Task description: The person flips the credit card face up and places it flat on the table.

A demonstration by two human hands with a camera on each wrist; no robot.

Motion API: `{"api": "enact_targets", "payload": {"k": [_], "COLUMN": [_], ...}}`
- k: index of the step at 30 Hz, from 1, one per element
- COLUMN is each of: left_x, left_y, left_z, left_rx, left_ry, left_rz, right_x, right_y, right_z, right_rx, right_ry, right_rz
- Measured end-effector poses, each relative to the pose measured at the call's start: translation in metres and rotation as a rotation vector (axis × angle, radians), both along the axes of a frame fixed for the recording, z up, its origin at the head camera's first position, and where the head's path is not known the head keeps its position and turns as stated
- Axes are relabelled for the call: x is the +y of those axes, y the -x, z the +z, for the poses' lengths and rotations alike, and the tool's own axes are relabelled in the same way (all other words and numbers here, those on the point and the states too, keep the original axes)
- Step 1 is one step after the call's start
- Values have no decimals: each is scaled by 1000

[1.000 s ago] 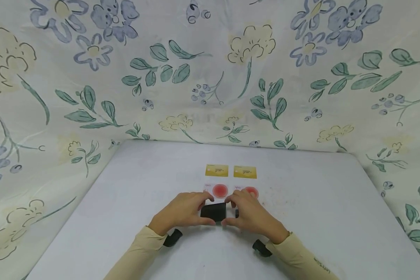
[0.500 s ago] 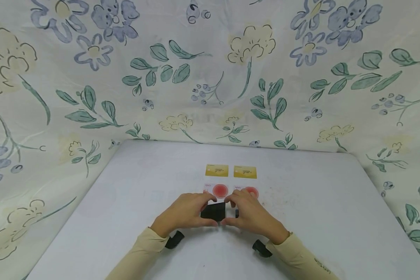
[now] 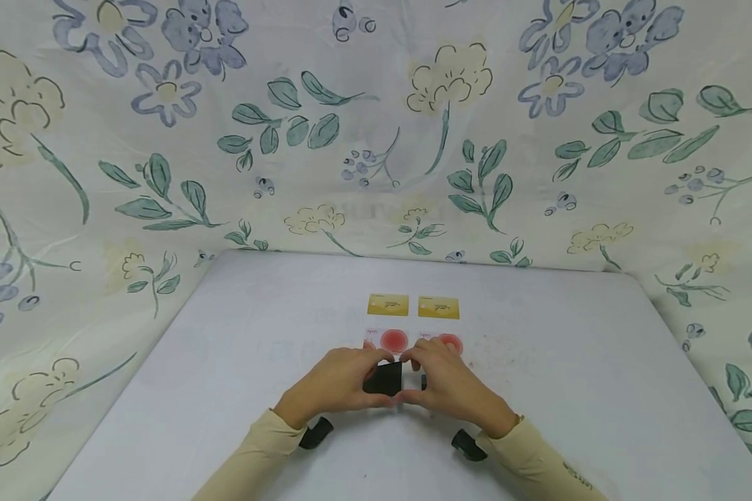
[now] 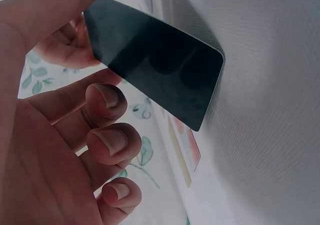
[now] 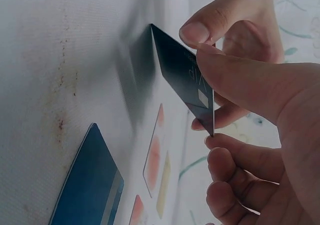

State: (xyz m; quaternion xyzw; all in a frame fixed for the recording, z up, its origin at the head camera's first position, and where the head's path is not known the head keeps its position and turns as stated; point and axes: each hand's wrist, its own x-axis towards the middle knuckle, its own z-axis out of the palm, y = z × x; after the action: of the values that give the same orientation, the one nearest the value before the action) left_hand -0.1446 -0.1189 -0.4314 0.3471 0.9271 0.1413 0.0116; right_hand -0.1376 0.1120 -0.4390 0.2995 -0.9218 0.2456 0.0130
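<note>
A dark card point(image 3: 385, 379) with a small chip and light lettering is held tilted by its edges between both hands, one corner close to the tabletop. My left hand point(image 3: 338, 383) pinches its long edges between thumb and index finger. My right hand point(image 3: 451, 383) pinches the same end of the card, its thumb and index finger meeting the left fingertips. In the right wrist view, a blue card point(image 5: 92, 177) lies on the table below the right hand, which mostly hides it in the head view.
Beyond the hands lie two cards with red circles, a left one point(image 3: 393, 341) and a right one point(image 3: 452, 344) partly covered by fingers. Two gold cards, left point(image 3: 388, 305) and right point(image 3: 439, 307), lie behind them on the white table point(image 3: 276, 313). A floral cloth point(image 3: 376, 139) hangs behind.
My left hand has slid a little to the right along the dark card, its fingertips closing up to those of the right hand. The right hand and the cards on the table stay put.
</note>
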Motion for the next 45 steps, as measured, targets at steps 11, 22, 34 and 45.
{"api": "enact_targets", "payload": {"k": [11,22,34,45], "left_x": [1,0,-4,-5], "left_y": [0,0,1,1], "left_z": [-2,2,5,7], "left_rx": [12,6,32,59], "left_ry": [3,-1,-29,-58], "left_rz": [-4,-13,-24,-41], "right_x": [-1,0,1,0], "right_y": [-1,0,4,5], "right_z": [0,4,0,-8], "right_rx": [7,-34,-18,-2], "right_ry": [10,10,6,24], "right_rz": [1,1,19,31]}}
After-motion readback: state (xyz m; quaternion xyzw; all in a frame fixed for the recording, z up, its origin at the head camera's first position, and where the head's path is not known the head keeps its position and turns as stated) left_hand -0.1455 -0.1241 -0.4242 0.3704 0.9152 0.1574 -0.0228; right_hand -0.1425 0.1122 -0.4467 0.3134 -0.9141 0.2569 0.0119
